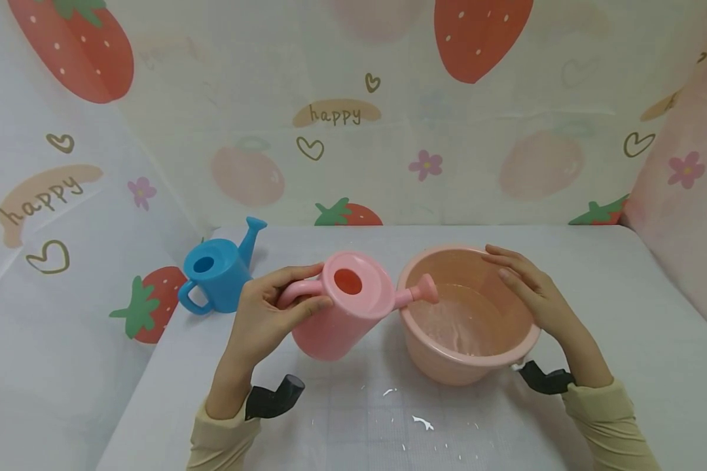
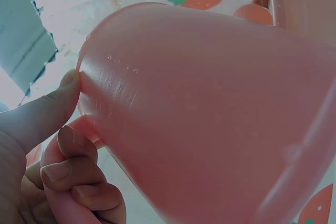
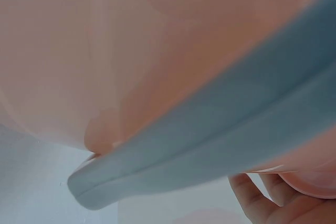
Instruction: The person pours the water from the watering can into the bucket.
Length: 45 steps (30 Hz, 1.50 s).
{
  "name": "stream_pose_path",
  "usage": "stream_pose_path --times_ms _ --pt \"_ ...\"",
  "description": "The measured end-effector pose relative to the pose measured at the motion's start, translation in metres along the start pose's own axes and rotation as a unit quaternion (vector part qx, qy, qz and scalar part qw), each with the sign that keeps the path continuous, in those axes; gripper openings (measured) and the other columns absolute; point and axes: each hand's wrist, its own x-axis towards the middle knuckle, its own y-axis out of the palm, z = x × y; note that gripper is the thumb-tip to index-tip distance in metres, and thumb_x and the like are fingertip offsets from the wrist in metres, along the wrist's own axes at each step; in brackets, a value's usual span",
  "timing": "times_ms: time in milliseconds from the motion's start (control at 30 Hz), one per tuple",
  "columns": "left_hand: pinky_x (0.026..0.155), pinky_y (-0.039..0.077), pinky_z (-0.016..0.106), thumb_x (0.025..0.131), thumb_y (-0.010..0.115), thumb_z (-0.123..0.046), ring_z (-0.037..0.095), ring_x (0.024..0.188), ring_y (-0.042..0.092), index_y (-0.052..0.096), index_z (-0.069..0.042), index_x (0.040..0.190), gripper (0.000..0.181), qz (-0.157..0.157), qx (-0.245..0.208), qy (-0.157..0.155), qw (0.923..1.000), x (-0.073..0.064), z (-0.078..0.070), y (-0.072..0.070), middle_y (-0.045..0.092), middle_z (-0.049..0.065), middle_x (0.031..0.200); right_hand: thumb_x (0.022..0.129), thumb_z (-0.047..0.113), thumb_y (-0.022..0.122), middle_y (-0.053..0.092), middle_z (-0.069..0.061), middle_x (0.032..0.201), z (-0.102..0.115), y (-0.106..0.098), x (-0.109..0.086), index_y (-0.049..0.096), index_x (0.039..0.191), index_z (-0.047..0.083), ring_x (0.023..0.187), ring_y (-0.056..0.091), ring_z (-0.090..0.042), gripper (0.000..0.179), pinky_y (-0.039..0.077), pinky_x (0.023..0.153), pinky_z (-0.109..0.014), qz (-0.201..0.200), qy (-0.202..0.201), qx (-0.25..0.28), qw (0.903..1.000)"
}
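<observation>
A pink watering can is held off the table, tilted right, its sprinkler head above the near-left part of a pale pink bucket. My left hand grips the can's handle, thumb against its body; the left wrist view shows fingers curled round the handle. Droplets cling to the can. No stream shows at the spout. Shallow clear water seems to lie inside the bucket. My right hand holds the bucket's right rim. In the right wrist view, the grey bucket handle crosses the bucket wall.
A blue watering can stands at the table's back left, spout pointing up and right. Water splashes wet the white tabletop in front. Cloth printed with strawberries hangs behind and along the sides.
</observation>
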Motion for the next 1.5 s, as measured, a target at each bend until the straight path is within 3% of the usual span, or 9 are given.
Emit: stream_pose_path --times_ms 967,1233,1500 --pt "0.076 0.054 0.027 0.075 0.076 -0.006 0.015 0.096 0.062 0.064 -0.007 0.116 0.042 -0.001 0.009 -0.002 1.0 -0.0006 -0.002 0.0003 0.068 0.006 0.107 0.099 0.014 0.043 0.038 -0.004 0.145 0.0011 0.0 -0.0005 0.051 0.132 0.014 0.134 0.027 -0.003 0.035 0.026 0.098 -0.011 0.0 0.012 -0.003 0.9999" --pt "0.076 0.054 0.028 0.075 0.075 -0.002 0.017 0.095 0.063 0.066 -0.01 0.115 0.042 -0.009 -0.002 -0.006 0.9999 -0.001 -0.0041 0.0016 0.068 0.004 0.106 0.098 0.014 0.043 0.038 -0.003 0.145 0.0043 -0.0005 -0.0001 0.05 0.133 0.014 0.135 0.027 -0.005 0.035 0.027 0.105 -0.037 0.001 0.02 -0.006 0.9998" --pt "0.076 0.054 0.028 0.075 0.075 -0.002 0.018 0.096 0.063 0.065 -0.009 0.115 0.042 -0.005 -0.002 -0.002 1.0 -0.001 -0.0047 0.0016 0.068 0.004 0.106 0.098 0.012 0.043 0.039 -0.004 0.144 0.0017 -0.0004 -0.0002 0.051 0.132 0.012 0.135 0.028 -0.005 0.035 0.025 0.099 -0.012 -0.002 0.005 -0.004 1.0"
